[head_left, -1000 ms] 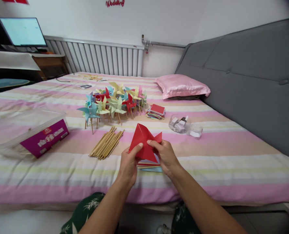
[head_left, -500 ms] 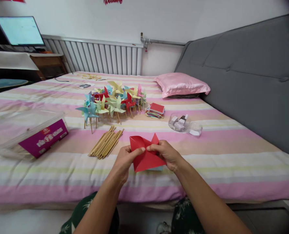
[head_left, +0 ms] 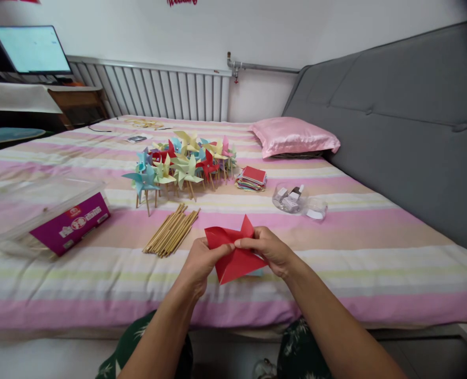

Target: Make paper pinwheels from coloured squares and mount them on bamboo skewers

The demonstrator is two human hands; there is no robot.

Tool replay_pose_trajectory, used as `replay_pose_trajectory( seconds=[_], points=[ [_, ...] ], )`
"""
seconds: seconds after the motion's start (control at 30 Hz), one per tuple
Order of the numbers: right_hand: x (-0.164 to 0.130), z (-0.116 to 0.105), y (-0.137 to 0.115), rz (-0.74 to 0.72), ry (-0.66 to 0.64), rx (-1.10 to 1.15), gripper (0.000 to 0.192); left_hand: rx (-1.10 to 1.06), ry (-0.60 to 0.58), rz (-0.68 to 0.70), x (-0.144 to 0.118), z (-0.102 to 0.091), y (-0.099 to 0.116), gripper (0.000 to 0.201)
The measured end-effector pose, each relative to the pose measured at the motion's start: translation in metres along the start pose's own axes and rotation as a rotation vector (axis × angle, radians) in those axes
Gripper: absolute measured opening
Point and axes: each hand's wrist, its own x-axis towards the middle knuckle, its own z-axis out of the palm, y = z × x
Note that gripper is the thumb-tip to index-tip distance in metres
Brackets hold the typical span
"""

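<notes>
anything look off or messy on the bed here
Nothing stands out. Both hands, left hand and right hand, pinch the red paper; the wooden sticks lie bundled and the pinwheels sit grouped behind them.

The red paper (head_left: 235, 251) is partly folded, with creased flaps and points sticking up and sideways. It is held tilted just above the bed's near edge.

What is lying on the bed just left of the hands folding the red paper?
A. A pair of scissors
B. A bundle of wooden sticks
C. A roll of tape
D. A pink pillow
B: a bundle of wooden sticks lies on the striped bed just left of the left hand, which with the right hand holds the red paper.
</notes>
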Motion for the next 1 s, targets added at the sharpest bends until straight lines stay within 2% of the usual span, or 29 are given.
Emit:
replay_pose_trajectory(
  seconds=[0.1, 0.17, 0.27, 0.33, 0.37, 0.4, 0.47, 0.57, 0.63, 1.0],
  points=[
    [0.0, 0.001, -0.002, -0.094, -0.016, 0.013, 0.024, -0.058, 0.093, 0.032, 0.002, 0.001, 0.0, 0.017],
    [0.001, 0.001, -0.002, -0.201, 0.023, 0.029, 0.029, -0.103, 0.172, 0.043, 0.004, 0.001, 0.001, 0.019],
    [0.004, -0.001, -0.002, -0.415, 0.241, -0.012, 0.031, -0.198, 0.304, 0.067, 0.007, -0.002, 0.003, 0.025],
    [0.003, -0.002, -0.003, -0.567, 0.387, -0.086, 0.024, -0.282, 0.373, 0.082, 0.009, -0.005, 0.006, 0.026],
    [0.003, -0.002, -0.003, -0.614, 0.42, -0.124, 0.02, -0.325, 0.395, 0.081, 0.009, -0.006, 0.008, 0.026],
    [0.002, -0.002, -0.003, -0.633, 0.415, -0.163, 0.016, -0.363, 0.411, 0.074, 0.01, -0.007, 0.009, 0.025],
    [-0.001, -0.001, -0.003, -0.602, 0.301, -0.247, 0.012, -0.422, 0.434, 0.054, 0.01, -0.009, 0.013, 0.024],
    [-0.004, 0.005, 0.0, -0.501, 0.049, -0.4, 0.021, -0.477, 0.441, 0.039, 0.01, -0.01, 0.016, 0.024],
    [-0.004, 0.009, 0.003, -0.471, -0.035, -0.457, 0.03, -0.497, 0.422, 0.024, 0.011, -0.01, 0.016, 0.022],
    [0.001, 0.016, 0.013, -0.512, 0.033, -0.464, 0.015, -0.451, 0.317, 0.019, 0.01, -0.004, 0.009, 0.019]
  ],
)
